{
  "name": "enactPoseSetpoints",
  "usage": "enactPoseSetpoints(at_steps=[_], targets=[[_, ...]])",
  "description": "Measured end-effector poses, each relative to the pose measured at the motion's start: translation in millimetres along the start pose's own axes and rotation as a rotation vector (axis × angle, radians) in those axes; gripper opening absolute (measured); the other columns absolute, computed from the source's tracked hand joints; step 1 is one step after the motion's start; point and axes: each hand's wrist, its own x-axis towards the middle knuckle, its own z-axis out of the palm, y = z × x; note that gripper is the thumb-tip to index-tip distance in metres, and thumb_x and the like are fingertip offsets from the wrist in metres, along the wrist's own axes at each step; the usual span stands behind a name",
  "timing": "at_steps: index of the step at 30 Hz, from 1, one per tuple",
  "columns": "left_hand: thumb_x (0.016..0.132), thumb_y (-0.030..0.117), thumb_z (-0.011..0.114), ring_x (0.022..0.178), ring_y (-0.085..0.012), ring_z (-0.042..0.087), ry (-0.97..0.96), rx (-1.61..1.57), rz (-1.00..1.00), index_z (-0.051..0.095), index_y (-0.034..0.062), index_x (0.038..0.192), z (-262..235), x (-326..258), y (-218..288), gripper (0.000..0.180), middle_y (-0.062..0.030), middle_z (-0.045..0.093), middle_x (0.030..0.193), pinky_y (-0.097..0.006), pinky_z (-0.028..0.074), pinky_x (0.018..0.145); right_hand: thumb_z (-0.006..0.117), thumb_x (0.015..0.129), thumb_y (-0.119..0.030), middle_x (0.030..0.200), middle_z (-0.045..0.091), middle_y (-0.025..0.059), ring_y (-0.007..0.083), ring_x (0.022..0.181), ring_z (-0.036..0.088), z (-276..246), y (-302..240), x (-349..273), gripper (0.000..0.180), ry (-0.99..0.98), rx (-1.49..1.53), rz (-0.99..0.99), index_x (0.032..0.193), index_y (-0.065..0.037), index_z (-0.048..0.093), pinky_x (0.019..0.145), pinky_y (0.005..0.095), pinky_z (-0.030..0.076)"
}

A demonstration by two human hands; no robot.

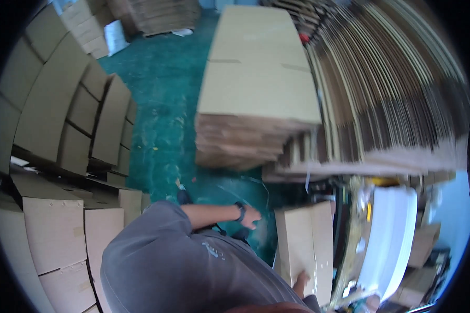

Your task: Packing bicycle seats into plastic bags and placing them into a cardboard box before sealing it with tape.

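Observation:
A dark watch circles the wrist of my left hand point(251, 217), which hangs in front of my body over the green floor. Its fingers look loosely apart, somewhat blurred, with nothing visible in them. Down at the lower right, my right hand point(301, 283) lies against a closed cardboard box point(296, 237) with a seam along its top. The fingers there seem stretched out over the cardboard, partly cut off from sight by my body. The box stands at my right side, beside a cluttered bench.
A tall stack of flat cardboard point(258, 88) stands ahead, and upright flattened cartons point(371, 83) crowd the right. Stacked boxes point(55, 224) line the left. A curved white sheet point(390, 240) sits on the right-hand bench. Green floor point(159, 125) runs between the stacks.

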Motion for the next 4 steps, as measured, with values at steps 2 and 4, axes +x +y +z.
enactPoseSetpoints(at_steps=[2, 4], targets=[[0.098, 0.056, 0.074, 0.136, -0.0443, 0.066, 0.108, -0.161, -0.259, 0.066, 0.0018, 0.147, 25, -130, -73, 0.074, -0.0254, 0.068, 0.147, -0.055, 0.053, 0.114, 0.049, 0.105, -0.079, 0.181, 0.03, 0.0279, 0.054, 0.162, 0.036, -7, -16, -46, 0.119, -0.272, 0.079, -0.082, 0.175, 0.01, 0.01, 0.131, 0.0701, 0.029], [0.099, 0.061, 0.072, 0.137, -0.0449, 0.065, 0.176, -0.316, -0.507, 0.065, 0.0011, 0.149, 31, -241, -131, 0.078, -0.026, 0.069, 0.147, -0.055, 0.052, 0.115, 0.06, 0.104, -0.073, 0.179, 0.033, 0.0283, 0.0538, 0.16, 0.041, 35, -120, -108, 0.122, -0.54, 0.195, -0.069, 0.174, 0.012, 0.008, 0.131, 0.069, 0.032]])
